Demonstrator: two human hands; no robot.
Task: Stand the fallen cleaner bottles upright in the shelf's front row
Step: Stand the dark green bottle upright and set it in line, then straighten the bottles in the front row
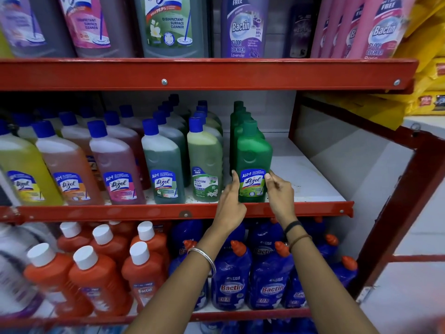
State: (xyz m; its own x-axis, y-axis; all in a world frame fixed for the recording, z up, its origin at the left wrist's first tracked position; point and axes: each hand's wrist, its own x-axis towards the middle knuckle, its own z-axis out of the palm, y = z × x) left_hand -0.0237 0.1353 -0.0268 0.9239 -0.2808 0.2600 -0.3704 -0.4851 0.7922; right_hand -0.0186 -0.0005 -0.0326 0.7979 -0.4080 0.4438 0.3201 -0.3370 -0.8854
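Observation:
A bright green Lizol cleaner bottle (pixel 252 150) stands upright at the front edge of the middle shelf (pixel 144 210), at the right end of the front row. My left hand (pixel 230 201) presses its fingers against the bottle's left side. My right hand (pixel 280 191) holds the right side at the label. To its left the front row holds upright bottles: a light green Bactin (pixel 204 155), a dark green Lizol (pixel 162 160), a pink one (pixel 113 162), an orange one (pixel 65 165) and a yellow one (pixel 21 165). No lying bottle is in view.
Bare white shelf board (pixel 310 179) lies to the right of the green bottle, up to the red side frame (pixel 397 201). The top shelf carries big cleaner bottles (pixel 243 27). Orange bottles (pixel 96 276) and blue Bactin bottles (pixel 231 280) fill the shelf below. Yellow packs (pixel 423 56) hang at the far right.

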